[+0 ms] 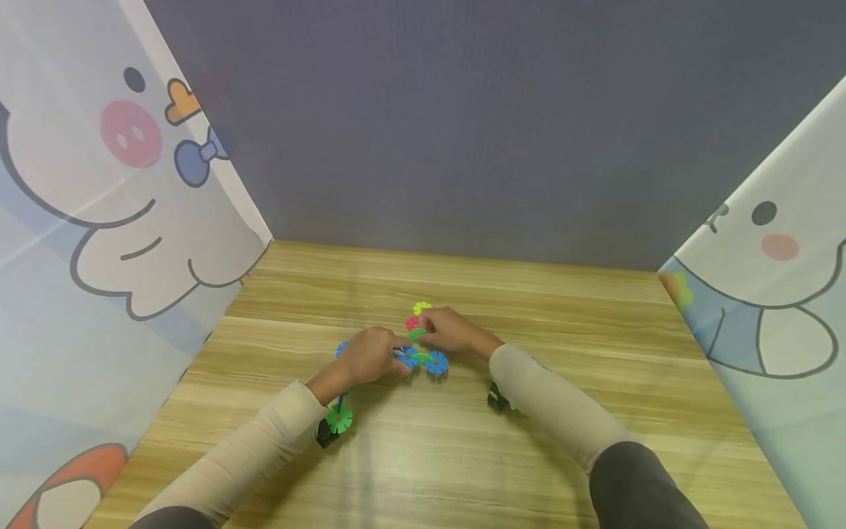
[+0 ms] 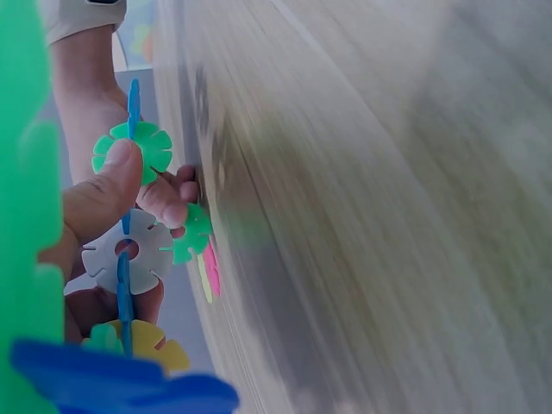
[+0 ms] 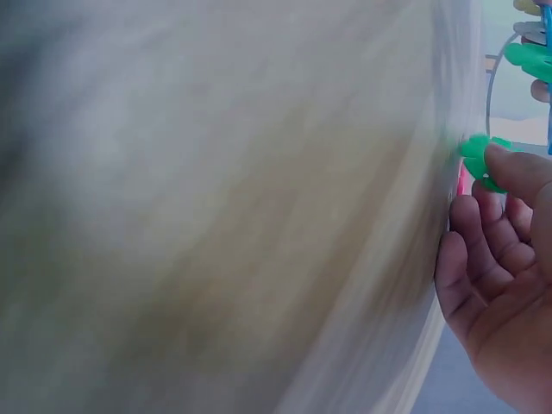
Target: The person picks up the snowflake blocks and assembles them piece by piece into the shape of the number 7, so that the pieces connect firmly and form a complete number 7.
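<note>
While the left hand (image 1: 372, 353) pinches the disc chain (image 1: 436, 363), probably steadying it above the worktop (image 1: 423, 470), we see the right hand (image 1: 449, 329) pinching a green disc (image 3: 473, 155) — perhaps keeping slots exposed — near the pink disc (image 1: 412, 323) and yellow disc (image 1: 422, 307).

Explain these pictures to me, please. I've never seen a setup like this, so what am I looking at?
There's no robot here, just a person's two bare hands. The wide picture comes from a camera worn on the head, looking down at a wood-grain table. The other two come from cameras on the wrists, so the table appears tipped sideways.

The left hand holds a chain of slotted plastic discs, including blue, green, white and yellow ones. The right hand pinches a green disc. Close by, low over the tabletop, are a pink disc and a yellow disc; I can't tell whether they're joined to it.
</note>
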{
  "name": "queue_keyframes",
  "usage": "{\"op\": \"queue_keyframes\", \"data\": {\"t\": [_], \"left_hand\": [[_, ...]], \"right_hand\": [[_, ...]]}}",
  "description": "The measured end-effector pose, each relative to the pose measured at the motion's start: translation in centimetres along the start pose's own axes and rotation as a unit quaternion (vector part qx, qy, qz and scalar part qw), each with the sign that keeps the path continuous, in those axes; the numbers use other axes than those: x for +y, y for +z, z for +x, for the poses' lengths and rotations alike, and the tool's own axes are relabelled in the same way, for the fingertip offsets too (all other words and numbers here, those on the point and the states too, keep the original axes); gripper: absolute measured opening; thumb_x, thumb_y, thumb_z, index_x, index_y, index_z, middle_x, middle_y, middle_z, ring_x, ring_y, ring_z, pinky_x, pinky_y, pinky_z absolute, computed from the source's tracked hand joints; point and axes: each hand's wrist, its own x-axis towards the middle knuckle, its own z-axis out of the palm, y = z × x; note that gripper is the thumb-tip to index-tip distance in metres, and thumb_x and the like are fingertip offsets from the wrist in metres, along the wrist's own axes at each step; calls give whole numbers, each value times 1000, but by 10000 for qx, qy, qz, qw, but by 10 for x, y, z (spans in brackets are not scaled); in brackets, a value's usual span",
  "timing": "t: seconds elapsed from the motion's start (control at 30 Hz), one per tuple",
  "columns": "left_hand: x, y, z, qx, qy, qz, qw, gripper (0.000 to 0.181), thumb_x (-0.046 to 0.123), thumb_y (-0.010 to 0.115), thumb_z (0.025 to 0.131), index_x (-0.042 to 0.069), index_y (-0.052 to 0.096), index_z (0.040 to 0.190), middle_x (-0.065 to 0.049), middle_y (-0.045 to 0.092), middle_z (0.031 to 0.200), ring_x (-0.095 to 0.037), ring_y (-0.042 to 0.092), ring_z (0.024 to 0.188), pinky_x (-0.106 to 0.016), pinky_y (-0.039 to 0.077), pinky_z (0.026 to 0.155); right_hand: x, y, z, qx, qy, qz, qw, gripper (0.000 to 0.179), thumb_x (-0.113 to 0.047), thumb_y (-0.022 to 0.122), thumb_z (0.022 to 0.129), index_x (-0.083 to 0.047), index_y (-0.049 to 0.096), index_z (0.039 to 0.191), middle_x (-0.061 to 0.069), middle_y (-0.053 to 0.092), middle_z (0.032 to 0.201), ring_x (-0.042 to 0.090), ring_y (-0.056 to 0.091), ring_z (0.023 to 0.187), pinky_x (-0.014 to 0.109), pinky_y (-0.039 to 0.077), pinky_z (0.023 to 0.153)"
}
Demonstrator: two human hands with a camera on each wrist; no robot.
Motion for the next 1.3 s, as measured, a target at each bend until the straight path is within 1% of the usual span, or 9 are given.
{"op": "queue_keyframes", "data": {"t": [0.13,0.27,0.4,0.53,0.6,0.8,0.9,1.03,1.3], "left_hand": [[-1,1,2,-27,-11,4,10000,48,31,87,79,8,76,120,-4,80,101,0,56,63,-18,56,66],[-2,0,4,-50,-56,-92,9999,48,30,86,79,8,75,120,-5,80,95,-1,47,56,-15,50,58],[-1,-4,5,17,-84,-126,9999,46,30,87,79,7,76,118,-8,80,100,-1,46,57,-16,50,59],[-2,-5,6,91,-60,-33,9999,47,31,87,79,7,76,117,-8,80,99,0,49,59,-17,53,62],[-3,-5,7,104,-77,26,9999,48,32,86,78,7,76,118,-7,80,94,-1,49,58,-19,54,62],[-5,-4,8,143,-223,165,9995,49,35,86,78,9,76,118,-6,80,101,-14,74,76,-24,61,69],[-6,-6,9,118,-357,109,9992,50,35,85,78,9,76,119,-7,80,97,-13,71,69,-21,57,60],[-6,-6,11,99,-428,98,9990,51,35,85,78,8,75,121,-7,80,94,-5,55,56,-16,48,53],[-8,-6,13,157,-424,155,9989,52,36,85,79,7,75,121,-7,80,101,-14,74,74,-20,53,56]], "right_hand": [[3,-2,-6,82,-153,161,9997,15,-24,66,101,-14,59,92,-5,54,72,8,46,62,21,43,59],[7,-4,-14,279,-310,104,9991,16,-23,65,102,-16,59,88,-7,47,68,6,40,59,20,38,56],[11,-8,-22,420,-432,36,9982,18,-23,63,103,-16,58,87,-7,44,66,5,37,57,20,35,56],[13,-13,-32,511,-432,156,9976,10,-23,62,103,-14,66,98,-8,44,64,5,36,54,20,36,55],[14,-15,-37,580,-402,191,9973,12,-21,62,103,-12,65,95,-8,44,63,5,36,53,21,35,54],[21,-20,-50,783,-297,35,9965,21,-20,64,102,-11,58,84,-9,45,63,4,38,55,21,37,55],[23,-22,-55,856,-294,-2,9959,18,-20,64,102,-13,61,86,-10,48,64,3,41,55,21,38,55],[24,-23,-63,823,-322,-127,9960,21,-20,64,102,-16,58,82,-10,47,62,2,38,53,20,37,55],[22,-20,-74,885,-459,-508,9937,17,-22,66,100,-20,62,84,-13,47,64,-1,38,56,17,35,54]]}}
